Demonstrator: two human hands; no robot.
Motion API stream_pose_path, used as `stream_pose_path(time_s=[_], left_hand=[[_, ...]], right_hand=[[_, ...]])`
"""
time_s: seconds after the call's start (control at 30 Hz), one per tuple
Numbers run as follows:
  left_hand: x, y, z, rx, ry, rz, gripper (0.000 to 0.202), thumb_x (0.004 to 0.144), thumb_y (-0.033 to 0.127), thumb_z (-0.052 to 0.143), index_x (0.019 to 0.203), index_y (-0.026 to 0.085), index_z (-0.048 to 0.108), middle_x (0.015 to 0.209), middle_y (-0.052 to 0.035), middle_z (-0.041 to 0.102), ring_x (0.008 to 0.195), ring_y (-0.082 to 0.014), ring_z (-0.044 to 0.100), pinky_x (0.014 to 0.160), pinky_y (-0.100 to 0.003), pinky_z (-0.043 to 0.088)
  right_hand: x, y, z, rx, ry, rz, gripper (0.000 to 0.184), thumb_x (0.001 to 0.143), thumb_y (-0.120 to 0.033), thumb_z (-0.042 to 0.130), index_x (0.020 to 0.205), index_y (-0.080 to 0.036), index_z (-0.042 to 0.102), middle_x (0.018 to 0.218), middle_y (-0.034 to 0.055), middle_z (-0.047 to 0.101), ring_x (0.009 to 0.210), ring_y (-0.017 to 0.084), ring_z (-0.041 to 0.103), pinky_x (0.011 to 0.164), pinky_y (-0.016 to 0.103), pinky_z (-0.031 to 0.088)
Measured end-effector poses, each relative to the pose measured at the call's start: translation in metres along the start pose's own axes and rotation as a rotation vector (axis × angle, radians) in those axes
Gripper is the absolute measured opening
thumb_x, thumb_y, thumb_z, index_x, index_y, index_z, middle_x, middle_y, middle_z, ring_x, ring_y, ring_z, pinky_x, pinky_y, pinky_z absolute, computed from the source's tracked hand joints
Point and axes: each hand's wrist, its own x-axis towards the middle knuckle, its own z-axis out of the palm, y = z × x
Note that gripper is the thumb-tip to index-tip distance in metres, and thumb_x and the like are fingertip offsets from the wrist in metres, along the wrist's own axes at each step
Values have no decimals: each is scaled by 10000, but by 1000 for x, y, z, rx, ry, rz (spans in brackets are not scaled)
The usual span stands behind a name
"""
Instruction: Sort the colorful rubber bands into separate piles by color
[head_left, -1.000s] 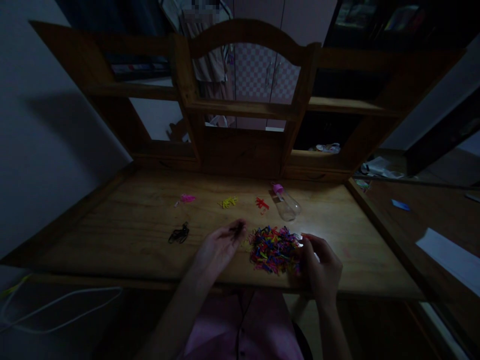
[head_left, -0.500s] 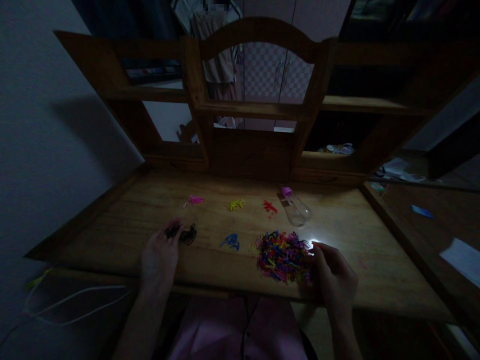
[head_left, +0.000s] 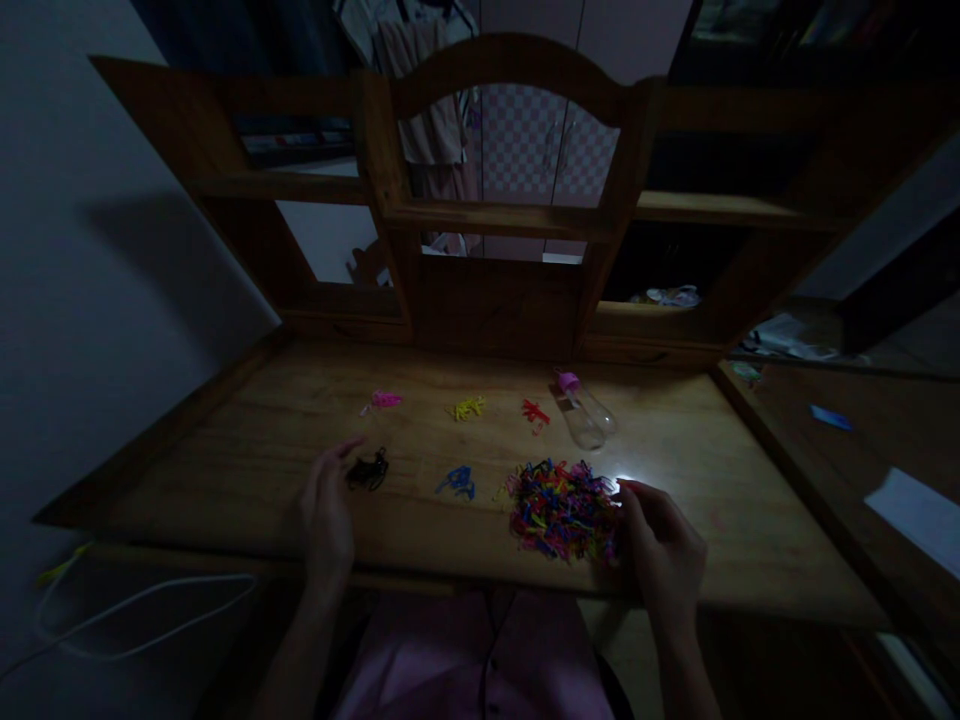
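My left hand [head_left: 328, 510] is open, fingers stretched forward, beside a small pile of black rubber bands [head_left: 367, 470]. At the right edge of a large heap of mixed-colour rubber bands [head_left: 564, 510], my right hand [head_left: 665, 540] has its thumb and forefinger pinched together. A reddish bit shows at those fingertips, too small to make out. Smaller single-colour piles lie on the wooden desk [head_left: 247, 440]: blue bands [head_left: 457, 483], pink bands [head_left: 386, 399], yellow bands [head_left: 469, 407] and red bands [head_left: 535, 411].
A clear bottle with a pink cap [head_left: 586, 415] lies on its side behind the heap. Wooden shelving [head_left: 502, 215] rises along the desk's back edge. To the right, a side surface bears white paper [head_left: 911, 515] and a blue packet [head_left: 830, 416]. A white cable [head_left: 150, 590] hangs at left.
My left hand has let go of black rubber bands, which now lie with the black pile, and its fingers have straightened. My right hand stays pinched by the heap. The view has shifted slightly.
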Motion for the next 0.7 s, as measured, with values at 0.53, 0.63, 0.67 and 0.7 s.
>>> stream_pose_path(time_s=[0.53, 0.63, 0.67, 0.7], left_hand=[[-96, 89, 85, -189, -766, 268, 172, 861, 258, 626, 1017, 256, 699, 1017, -22, 680, 978, -160, 630, 876, -264, 505], [-94, 88, 85, -204, -724, 302, 120, 859, 211, 623, 904, 241, 731, 929, -21, 689, 912, -151, 642, 827, -244, 513], [-93, 87, 84, -206, -721, 300, 118, 854, 209, 630, 899, 241, 735, 917, -21, 692, 900, -151, 645, 817, -242, 516], [-93, 86, 83, -207, -722, 295, 113, 848, 215, 639, 896, 242, 738, 911, -21, 694, 894, -153, 647, 812, -243, 518]], right_hand=[[-42, -44, 17, 36, -278, -259, 125, 862, -284, 620, 929, -228, 709, 910, 12, 718, 847, 173, 663, 756, 253, 501], [-45, -46, 14, 37, -308, -301, 135, 885, -254, 596, 967, -242, 702, 959, 6, 713, 892, 167, 658, 803, 257, 492], [-45, -46, 14, 35, -315, -309, 136, 887, -248, 595, 973, -246, 701, 965, 4, 712, 894, 165, 658, 806, 257, 491], [-46, -46, 13, 33, -318, -318, 135, 887, -245, 597, 973, -248, 700, 964, 1, 712, 891, 163, 657, 802, 255, 491]])
